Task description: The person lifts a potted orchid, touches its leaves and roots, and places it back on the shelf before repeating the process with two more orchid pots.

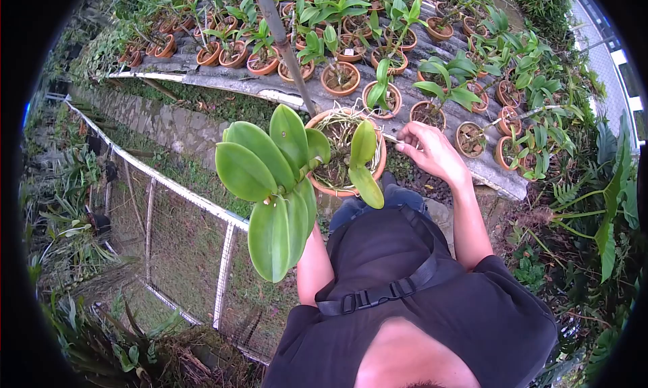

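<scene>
In the head view, a terracotta pot (381,160) with pale, tangled roots (354,118) at its rim is in front of me. Broad green orchid leaves (260,162) spread from it to the left, and a smaller pair of leaves (363,145) rises on its right side. My right hand (432,148) is just right of the rim, thumb and fingers drawn together around something thin and pale that I cannot make out. My left forearm (314,263) reaches up toward the pot's left side; the leaves and pot hide that hand, so its grip does not show.
Several potted orchids (341,77) stand on a grey corrugated sheet (250,84) ahead. A thin pole (283,47) rises behind the pot. A white-framed mesh panel (182,246) is at left, with large-leaved plants (611,199) at right.
</scene>
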The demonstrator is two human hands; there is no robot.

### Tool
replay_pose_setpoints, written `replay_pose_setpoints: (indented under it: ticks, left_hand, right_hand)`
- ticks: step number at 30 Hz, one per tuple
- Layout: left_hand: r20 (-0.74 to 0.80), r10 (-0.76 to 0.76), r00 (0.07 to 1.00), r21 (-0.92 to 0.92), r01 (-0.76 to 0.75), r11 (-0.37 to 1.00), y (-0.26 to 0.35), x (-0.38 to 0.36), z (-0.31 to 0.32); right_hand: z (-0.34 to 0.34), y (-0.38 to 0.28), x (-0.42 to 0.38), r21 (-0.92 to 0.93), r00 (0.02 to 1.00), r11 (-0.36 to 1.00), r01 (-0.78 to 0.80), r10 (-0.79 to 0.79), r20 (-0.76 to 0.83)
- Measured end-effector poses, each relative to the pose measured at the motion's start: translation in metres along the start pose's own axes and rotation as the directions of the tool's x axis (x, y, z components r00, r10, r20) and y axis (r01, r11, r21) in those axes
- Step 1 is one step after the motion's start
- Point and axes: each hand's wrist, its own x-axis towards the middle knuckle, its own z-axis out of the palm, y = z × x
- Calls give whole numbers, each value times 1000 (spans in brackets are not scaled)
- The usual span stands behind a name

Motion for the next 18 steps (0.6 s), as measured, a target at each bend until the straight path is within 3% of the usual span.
replay_pose_setpoints:
  ticks: [2, 5, 8, 11, 12, 13, 15, 18]
  left_hand:
    - [-51, -110, 993, -245, 94, 965, 4, -2, 8]
    - [-36, -140, 990, -248, 127, 960, 6, -5, 16]
    - [-10, -156, 988, -224, 150, 963, 0, -6, 16]
    - [32, -184, 982, -197, 187, 962, -8, 4, 16]
    - [48, -195, 980, -187, 200, 962, -10, 7, 17]
    - [59, -205, 977, -180, 212, 961, -14, 10, 20]
    - [88, -228, 970, -163, 240, 957, -17, 20, 22]
    - [123, -267, 956, -143, 283, 948, -23, 33, 32]
  right_hand:
    - [1, -7, 4, -70, 999, 996, -50, 49, -18]
    - [9, -2, 10, 71, 994, 995, -65, 71, -85]
    - [19, -8, 11, 467, 984, 881, 70, 15, -175]
    - [18, -5, 11, 582, 987, 797, -159, 114, 115]
    - [32, 2, 15, 602, 999, 797, -49, 31, 41]
    - [27, 5, 9, 526, 984, 835, -160, 93, 152]
    - [26, 3, 8, 563, 961, 780, -272, 184, 209]
    - [32, 19, 7, 656, 949, 685, -316, 243, 204]
